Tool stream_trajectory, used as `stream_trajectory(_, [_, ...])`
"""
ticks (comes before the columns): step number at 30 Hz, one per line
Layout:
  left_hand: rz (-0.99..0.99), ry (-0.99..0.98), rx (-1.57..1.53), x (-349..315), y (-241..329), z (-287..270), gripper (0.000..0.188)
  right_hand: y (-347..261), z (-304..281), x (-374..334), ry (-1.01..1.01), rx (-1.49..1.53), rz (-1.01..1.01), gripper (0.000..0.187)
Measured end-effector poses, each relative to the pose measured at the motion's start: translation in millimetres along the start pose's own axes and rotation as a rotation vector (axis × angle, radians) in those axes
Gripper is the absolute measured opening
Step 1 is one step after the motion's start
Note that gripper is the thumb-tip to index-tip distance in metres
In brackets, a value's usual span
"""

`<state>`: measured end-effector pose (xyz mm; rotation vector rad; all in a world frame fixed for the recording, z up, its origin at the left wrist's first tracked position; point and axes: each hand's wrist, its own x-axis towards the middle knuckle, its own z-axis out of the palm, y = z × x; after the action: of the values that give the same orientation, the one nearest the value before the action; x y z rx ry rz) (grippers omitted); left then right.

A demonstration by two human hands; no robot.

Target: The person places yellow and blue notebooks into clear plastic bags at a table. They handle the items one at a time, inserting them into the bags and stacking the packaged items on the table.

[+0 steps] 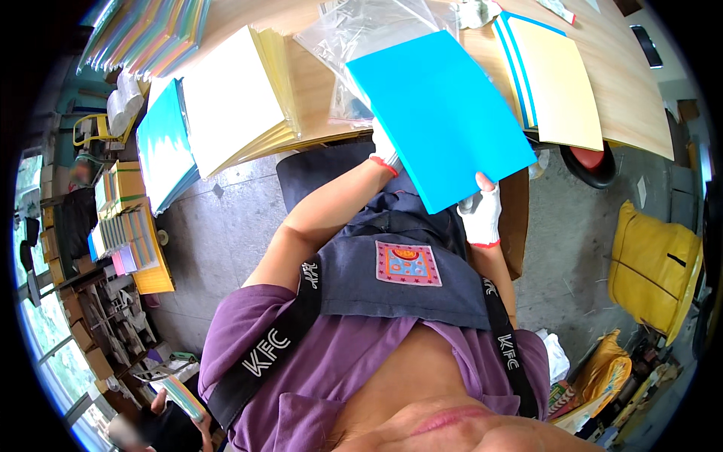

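A blue sheet (452, 120), perhaps a card or a folder, is held tilted in front of me above the table's near edge. My right hand (480, 215), in a white glove with bare thumb tip and red cuff, grips its lower right edge, thumb on top. At the left edge of the sheet is my left hand (384, 147), gloved the same way. Its fingers are hidden behind the sheet, so its grip cannot be made out. Clear plastic bags (331, 34) lie on the table beyond the sheet, partly covered by it.
On the wooden table (633, 105), a pale yellow stack (561, 83) with blue sheets stands right. Left are a white-topped stack (233, 105), blue sheets (166, 143) and a multicoloured stack (151, 34). A yellow padded thing (651, 271) is at right. Another person (173, 422) holds sheets lower left.
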<state>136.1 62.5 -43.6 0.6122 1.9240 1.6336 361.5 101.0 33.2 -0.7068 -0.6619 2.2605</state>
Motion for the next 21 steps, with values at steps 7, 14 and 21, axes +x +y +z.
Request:
stream_trajectory(7, [-0.207, -0.160, -0.561, -87.5, -30.4, -15.7, 0.021, 40.5, 1.4, 1.3, 0.045, -0.062, 0.047, 0.029])
stream_trajectory(14, [-0.574, -0.264, -0.618, -97.8, -48.4, -42.7, 0.023, 93.0, 0.3, 36.2, 0.156, -0.131, 0.186, 0.026])
stream_trajectory(21, [-0.705, -0.233, -0.613, -88.4, -36.0, -52.3, 0.017, 72.8, 11.7, 87.1, -0.474, -2.336, -1.084, 0.051])
